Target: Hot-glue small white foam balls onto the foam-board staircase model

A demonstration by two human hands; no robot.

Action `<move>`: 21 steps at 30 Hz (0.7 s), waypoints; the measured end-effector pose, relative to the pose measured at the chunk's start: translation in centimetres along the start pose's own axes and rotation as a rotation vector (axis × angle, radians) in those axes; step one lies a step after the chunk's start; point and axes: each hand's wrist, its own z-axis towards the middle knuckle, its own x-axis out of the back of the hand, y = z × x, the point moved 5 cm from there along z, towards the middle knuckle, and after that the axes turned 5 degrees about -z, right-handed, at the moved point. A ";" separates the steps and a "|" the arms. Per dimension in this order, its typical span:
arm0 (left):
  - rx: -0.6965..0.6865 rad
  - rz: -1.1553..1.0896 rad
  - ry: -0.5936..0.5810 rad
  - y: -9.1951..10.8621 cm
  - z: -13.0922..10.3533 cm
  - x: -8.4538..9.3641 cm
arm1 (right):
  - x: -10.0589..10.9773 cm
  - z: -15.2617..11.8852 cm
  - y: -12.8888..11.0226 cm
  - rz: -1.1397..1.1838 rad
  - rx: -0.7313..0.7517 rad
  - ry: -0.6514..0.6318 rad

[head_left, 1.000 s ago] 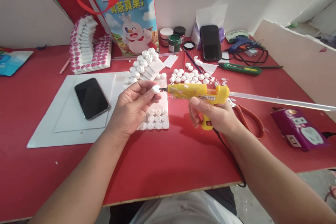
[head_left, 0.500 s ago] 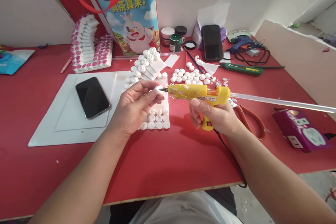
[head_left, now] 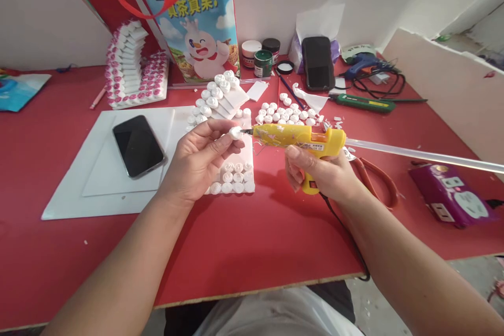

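Note:
Between the thumb and fingers of my left hand [head_left: 200, 160] is a small white rosette [head_left: 235, 133]. My right hand [head_left: 318, 168] grips a yellow hot glue gun [head_left: 283, 136] by its handle, and a long clear glue stick [head_left: 417, 154] runs out of its back. The dark nozzle points left and sits at the rosette; whether it touches cannot be made out. Below my left hand lies a white board [head_left: 241, 155] with rows of white rosettes along its near edge. Behind it, a stepped white piece [head_left: 232, 102] bears more rosettes. Loose rosettes [head_left: 289, 114] lie beyond the gun.
A phone [head_left: 139, 147] rests on white sheets at left. Pliers [head_left: 378, 184] and a purple power strip [head_left: 452, 194] lie right. Farther back stand a pink-edged stepped model [head_left: 136, 71], a printed bag [head_left: 200, 26], paint jars [head_left: 263, 63], another phone [head_left: 318, 63] and a green-handled tool [head_left: 364, 103].
The rosette and my left fingertips have shifted slightly left, and the glue gun's nozzle has drawn back a little from it. Everything else looks the same.

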 end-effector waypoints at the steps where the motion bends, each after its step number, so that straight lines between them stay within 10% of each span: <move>1: 0.001 -0.002 -0.001 0.0 0.0 0.0 | 0.0 0.0 0.0 -0.002 0.000 -0.001; 21: -0.012 -0.006 -0.005 0.0 0.1 0.1 | -0.1 -0.2 0.0 -0.061 -0.045 -0.005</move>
